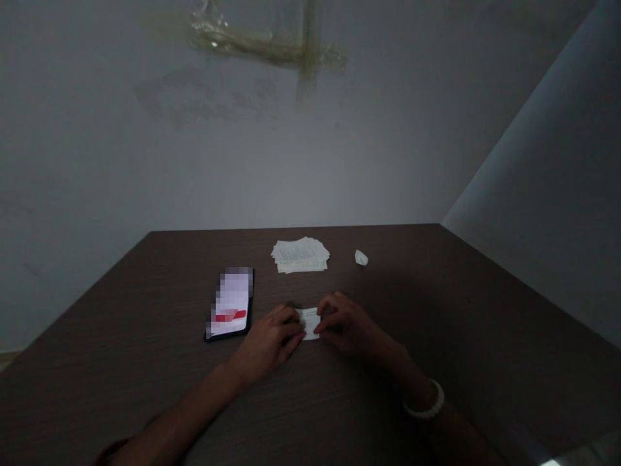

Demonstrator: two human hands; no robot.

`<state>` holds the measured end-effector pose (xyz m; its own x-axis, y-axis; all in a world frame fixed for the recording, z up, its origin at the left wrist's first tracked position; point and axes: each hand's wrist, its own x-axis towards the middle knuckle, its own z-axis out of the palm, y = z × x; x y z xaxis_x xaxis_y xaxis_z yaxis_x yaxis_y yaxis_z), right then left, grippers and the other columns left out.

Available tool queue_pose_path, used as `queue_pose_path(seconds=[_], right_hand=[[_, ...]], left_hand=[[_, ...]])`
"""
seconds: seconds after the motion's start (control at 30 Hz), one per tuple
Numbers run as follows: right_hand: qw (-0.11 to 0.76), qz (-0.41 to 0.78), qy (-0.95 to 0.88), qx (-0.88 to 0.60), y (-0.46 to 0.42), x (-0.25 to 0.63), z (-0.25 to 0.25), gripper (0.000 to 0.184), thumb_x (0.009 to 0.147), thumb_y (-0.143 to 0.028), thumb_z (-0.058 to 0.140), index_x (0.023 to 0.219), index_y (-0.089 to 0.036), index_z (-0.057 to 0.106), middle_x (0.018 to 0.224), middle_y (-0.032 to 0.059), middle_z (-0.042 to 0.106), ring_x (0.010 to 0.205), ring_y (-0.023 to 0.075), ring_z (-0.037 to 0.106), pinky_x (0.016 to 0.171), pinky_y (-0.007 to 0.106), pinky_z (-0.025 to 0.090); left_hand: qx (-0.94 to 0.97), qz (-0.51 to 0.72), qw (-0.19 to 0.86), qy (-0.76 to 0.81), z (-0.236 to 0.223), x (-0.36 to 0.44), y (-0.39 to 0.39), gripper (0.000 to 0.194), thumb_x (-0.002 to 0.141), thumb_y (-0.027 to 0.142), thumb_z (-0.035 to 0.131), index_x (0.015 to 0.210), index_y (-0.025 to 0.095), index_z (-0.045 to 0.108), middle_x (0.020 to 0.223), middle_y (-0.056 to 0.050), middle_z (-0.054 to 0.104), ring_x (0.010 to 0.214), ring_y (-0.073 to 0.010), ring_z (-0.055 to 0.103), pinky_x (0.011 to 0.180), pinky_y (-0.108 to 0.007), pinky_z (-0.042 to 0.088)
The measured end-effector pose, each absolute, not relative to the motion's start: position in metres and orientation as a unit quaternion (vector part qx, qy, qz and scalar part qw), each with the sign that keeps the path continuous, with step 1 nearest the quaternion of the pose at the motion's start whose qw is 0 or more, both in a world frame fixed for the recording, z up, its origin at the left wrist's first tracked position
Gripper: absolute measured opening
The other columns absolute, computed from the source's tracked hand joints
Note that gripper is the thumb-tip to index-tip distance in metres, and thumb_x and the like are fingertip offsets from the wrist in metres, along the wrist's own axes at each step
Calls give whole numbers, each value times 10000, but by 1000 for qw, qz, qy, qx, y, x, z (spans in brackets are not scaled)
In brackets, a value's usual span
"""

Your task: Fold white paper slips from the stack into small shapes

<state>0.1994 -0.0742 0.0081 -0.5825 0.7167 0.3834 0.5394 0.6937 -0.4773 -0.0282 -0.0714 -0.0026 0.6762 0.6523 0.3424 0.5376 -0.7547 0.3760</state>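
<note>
A small white slip of paper [309,323] with faint print lies at the near middle of the dark table, between my two hands. My left hand [272,333] has its fingers closed on the slip's left edge. On the right edge, the thumb and fingers of my right hand [347,323] pinch the paper. Beyond the hands lies a loose stack of printed paper slips [301,254]. A phone [229,304] with its screen lit and partly blurred rests left of my left hand.
A small crumpled white piece of paper [361,257] sits right of the stack. The brown table [121,310] meets a grey wall [291,162] at its back edge, and another wall [548,213] rises along the right side. A pale bracelet [429,404] circles my right wrist.
</note>
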Motion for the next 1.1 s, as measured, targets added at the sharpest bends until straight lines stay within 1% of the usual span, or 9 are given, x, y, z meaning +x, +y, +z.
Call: queue_pose_path(seconds=[0.1,0.27,0.47,0.63,0.73,0.8,0.9,0.97,1.1], right_hand=[[280,155,-877,-358,-73,199,8,140,787,-114,684,841,-237,722,1052,24,647,934,178,546,838,315,414],[282,182,-869,-363,-71,197,6,110,818,-132,665,888,-210,699,896,20,711,806,160,581,823,311,407],[292,185,-851,-395,-69,195,-1,106,816,-157,672,911,-198,696,828,26,702,791,169,565,742,281,418],[290,201,-850,-391,-70,194,-1,44,828,-167,663,840,-204,683,814,15,694,801,166,563,767,286,418],[293,209,-845,-395,-71,193,1,45,832,-168,656,834,-205,681,804,14,693,807,169,562,757,285,417],[297,206,-841,-402,-71,192,0,40,831,-171,657,842,-201,682,789,16,688,793,170,556,740,284,414],[311,197,-831,-416,-69,190,-5,69,815,-171,675,877,-199,681,798,14,690,779,169,547,726,284,409],[324,198,-821,-427,-69,187,-7,114,794,-161,694,899,-204,678,826,9,700,783,167,550,731,286,408],[333,195,-804,-452,-69,183,-9,162,763,-144,713,907,-206,674,840,7,702,776,160,573,761,304,412]], left_hand=[[913,221,124,320,2,-30,-73,191,913,181,493,917,180,684,958,-76,570,912,-210,536,801,-351,480],[924,199,127,301,3,-33,-75,262,888,104,455,1035,178,658,1001,-89,571,938,-217,531,822,-354,475],[930,214,126,271,1,-34,-76,278,875,90,455,1031,180,667,989,-79,603,929,-210,548,810,-352,486],[948,179,113,239,11,-37,-79,300,836,80,482,1022,207,679,1091,-74,605,1027,-246,538,895,-418,469],[953,155,102,238,15,-38,-80,312,833,94,490,1064,208,667,1120,-82,592,1047,-258,533,906,-434,471],[954,153,105,237,14,-39,-80,315,832,94,483,1072,198,659,1107,-84,595,1040,-252,538,901,-423,478],[950,170,119,231,11,-39,-80,287,824,86,464,1006,180,665,1044,-79,606,996,-233,553,881,-397,490],[949,177,120,233,8,-39,-80,274,812,86,464,968,177,669,1003,-76,603,961,-226,560,860,-388,496],[948,180,108,237,6,-39,-81,272,804,92,472,968,174,672,973,-78,599,920,-221,567,818,-375,506]])
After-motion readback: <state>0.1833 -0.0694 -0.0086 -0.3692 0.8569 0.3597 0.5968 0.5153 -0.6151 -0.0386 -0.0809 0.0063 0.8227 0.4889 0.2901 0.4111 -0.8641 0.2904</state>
